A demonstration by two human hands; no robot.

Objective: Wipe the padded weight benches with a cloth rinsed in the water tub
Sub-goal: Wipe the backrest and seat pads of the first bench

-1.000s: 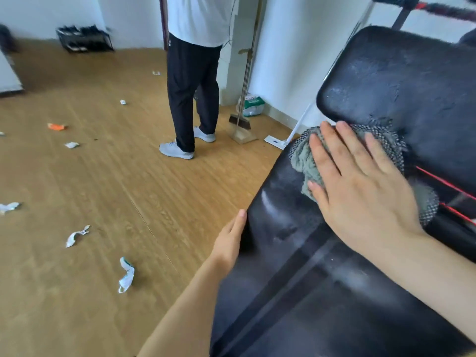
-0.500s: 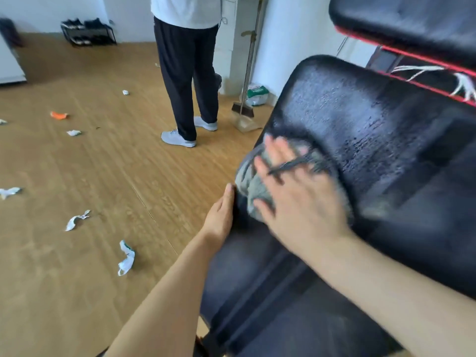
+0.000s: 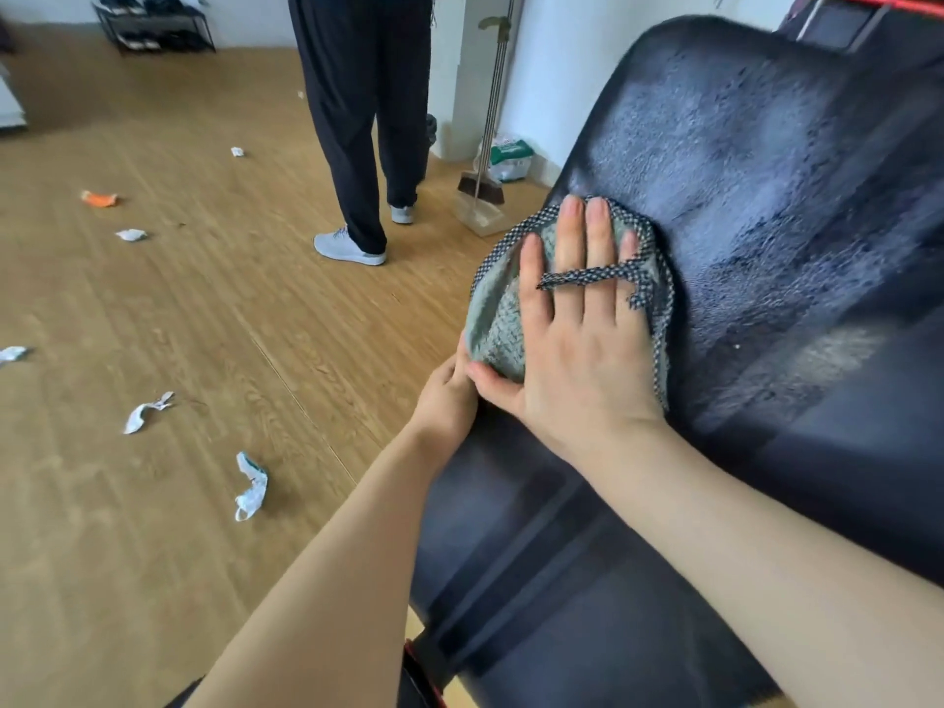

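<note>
So, right hand (image 3: 577, 350): flat and released, fingers straight, pressing down on the grey terry cloth with a black-and-white checked border (image 3: 498, 319); I see a checked loop of that cloth lying across three of my fingers.
Cloth: under my right palm, on the left edge of the black padded bench backrest (image 3: 766, 171), bulging out to the left of my fingers.
Left hand (image 3: 447, 401): at the bench's edge, just below-left of the right thumb and touching the cloth's lower corner; its fingers are hidden, so I cannot tell whether it grips anything.
Backrest: a pale, streaky sheen spreads ahead and to the right of my right hand.
Black seat pad (image 3: 562, 580): beneath both forearms, nearer me than the cloth.
Wooden floor (image 3: 179, 324): to the left of my left arm, strewn with white paper scraps (image 3: 148, 412) and one orange scrap (image 3: 99, 198).
Standing person in dark trousers and grey trainers (image 3: 362, 120): well beyond my left hand.
Broom with dustpan (image 3: 480, 191): leaning by the wall, just beyond my right fingertips.
Shoe rack (image 3: 153, 23): far left.
</note>
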